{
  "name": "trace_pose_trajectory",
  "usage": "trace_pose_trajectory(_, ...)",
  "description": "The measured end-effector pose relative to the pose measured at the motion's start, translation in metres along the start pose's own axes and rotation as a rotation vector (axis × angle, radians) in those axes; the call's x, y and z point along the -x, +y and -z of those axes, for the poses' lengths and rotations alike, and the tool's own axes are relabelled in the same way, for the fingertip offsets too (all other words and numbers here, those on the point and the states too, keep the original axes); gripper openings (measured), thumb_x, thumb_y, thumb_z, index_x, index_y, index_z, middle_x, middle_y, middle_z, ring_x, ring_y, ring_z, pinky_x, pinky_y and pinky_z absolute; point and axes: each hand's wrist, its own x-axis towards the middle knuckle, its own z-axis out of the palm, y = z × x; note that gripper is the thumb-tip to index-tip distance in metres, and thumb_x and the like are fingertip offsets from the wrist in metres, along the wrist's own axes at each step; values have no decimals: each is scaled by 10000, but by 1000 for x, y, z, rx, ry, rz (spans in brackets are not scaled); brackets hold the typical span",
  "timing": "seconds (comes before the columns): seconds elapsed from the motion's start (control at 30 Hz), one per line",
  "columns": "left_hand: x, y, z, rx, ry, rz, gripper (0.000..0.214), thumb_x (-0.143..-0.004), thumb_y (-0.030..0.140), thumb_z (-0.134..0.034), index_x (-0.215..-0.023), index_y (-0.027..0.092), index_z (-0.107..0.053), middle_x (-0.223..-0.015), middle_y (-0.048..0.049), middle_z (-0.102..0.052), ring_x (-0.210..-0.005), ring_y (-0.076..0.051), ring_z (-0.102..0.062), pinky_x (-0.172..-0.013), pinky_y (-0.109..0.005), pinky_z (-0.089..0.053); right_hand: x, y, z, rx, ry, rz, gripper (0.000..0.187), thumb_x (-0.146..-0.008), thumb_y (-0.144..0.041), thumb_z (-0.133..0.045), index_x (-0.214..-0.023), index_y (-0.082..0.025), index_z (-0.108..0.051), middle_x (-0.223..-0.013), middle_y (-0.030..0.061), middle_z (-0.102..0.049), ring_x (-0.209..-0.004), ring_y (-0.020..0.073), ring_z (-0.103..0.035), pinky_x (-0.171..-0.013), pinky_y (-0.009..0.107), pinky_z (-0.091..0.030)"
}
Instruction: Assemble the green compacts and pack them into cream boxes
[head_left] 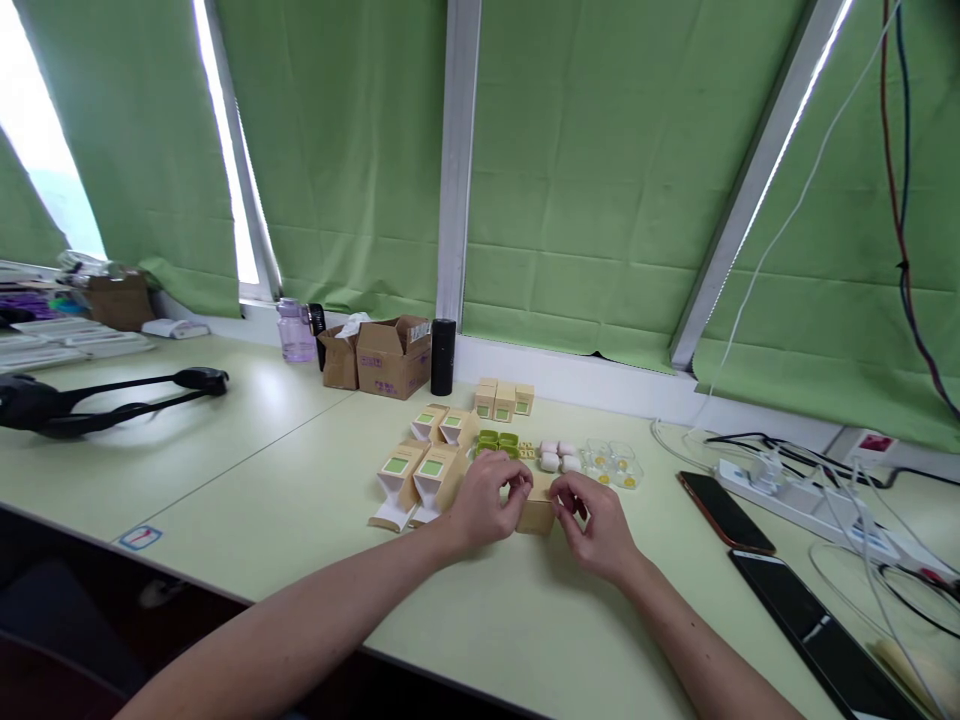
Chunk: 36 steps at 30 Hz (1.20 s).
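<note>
A small brown cardboard box (535, 517) stands on the table between my hands. My left hand (486, 503) pinches its upper left edge, fingers curled. At the upper right edge, my right hand (598, 522) has thumb and fingertips closed on the same box. Left of my left hand are several open boxes with green labels, among them an open box (436, 474) with its flap down. Just beyond my hands sit green square containers (498, 440), small yellow pieces (527, 450), pinkish-white rounded pieces (559, 458) and clear plastic cups (613, 464) with yellow spots.
Closed small boxes (504, 401) stand farther back. Behind them are a black cylinder (443, 357), a larger carton (394, 358) and a purple bottle (296, 332). Two phones, one a dark phone (726, 511), lie right, near a power strip (806, 508) and cables. Black headgear (112, 400) lies left.
</note>
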Motion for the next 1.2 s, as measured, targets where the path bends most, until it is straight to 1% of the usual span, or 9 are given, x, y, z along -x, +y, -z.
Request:
trace_pose_trajectory(0.13,-3,-6,-5,-81,29,149,205,-908,189,-546,-991,225,-729,-783,-28,-725,-796,-223,-655,-823,-383,-479,1,5,6,44,-52,-19,218,-812,-168,-573,-1014,-243,-533,-680,-57,-492,-586,142,-474,-576,262,-367)
trace_pose_trajectory(0.23,-3,-12,-9,-141,-1,188,228,-925,186,-531,-1000,229,-742,-835,-33,-761,-840,-230,-675,-844,-391,-481,1,8,7,82,-81,-33,275,-796,-170,-575,-1052,-250,-513,-683,-64,-499,-582,143,-496,-574,255,-365)
trace_pose_trajectory(0.47,-5,-11,-7,-255,-31,210,326,-949,246,-518,-631,203,-575,-618,-26,-633,-638,-204,-583,-696,-364,-434,-4,14,2,335,41,-280,198,-866,-181,-524,-1047,-258,-510,-643,-54,-606,-544,174,-558,-535,254,-280)
trace_pose_trajectory(0.53,-6,-10,-6,-230,-20,220,274,-948,239,-519,-694,203,-615,-663,-28,-667,-659,-205,-600,-716,-366,-448,-4,14,3,309,54,-273,163,-880,-193,-520,-1030,-257,-515,-634,-56,-609,-532,170,-556,-533,255,-290)
trace_pose_trajectory(0.63,-5,-10,-7,-179,-21,222,208,-949,206,-512,-935,209,-720,-849,-46,-764,-790,-222,-670,-809,-382,-492,-2,10,6,166,17,-155,171,-888,-223,-532,-1056,-253,-519,-640,-66,-587,-535,155,-553,-559,255,-352)
trace_pose_trajectory(0.73,-2,-12,-9,-140,-47,200,317,-945,172,-495,-1141,227,-737,-1038,-51,-796,-959,-239,-699,-904,-396,-514,0,4,8,107,-82,-38,258,-860,-227,-564,-1112,-246,-511,-660,-71,-570,-561,152,-559,-585,258,-375)
trace_pose_trajectory(0.8,-1,-12,-9,-126,-63,190,352,-941,154,-477,-1163,237,-738,-1092,-42,-793,-1005,-239,-699,-920,-393,-523,1,3,7,129,-120,-22,312,-836,-201,-566,-1137,-245,-497,-671,-73,-571,-574,154,-569,-593,263,-367)
trace_pose_trajectory(1.0,-3,-11,-7,-164,-63,268,273,-933,146,-478,-1019,232,-723,-961,-36,-783,-910,-249,-701,-820,-374,-510,-1,11,3,255,-85,-136,293,-872,-153,-501,-1144,-258,-473,-707,-55,-633,-595,177,-601,-583,266,-320)
trace_pose_trajectory(1.2,-5,-6,-5,-132,-72,202,232,-933,183,-505,-724,209,-603,-735,-23,-690,-725,-209,-628,-733,-357,-449,0,19,-8,423,-78,-305,278,-960,-181,-495,-1221,-267,-457,-702,-19,-691,-600,203,-636,-534,262,-222)
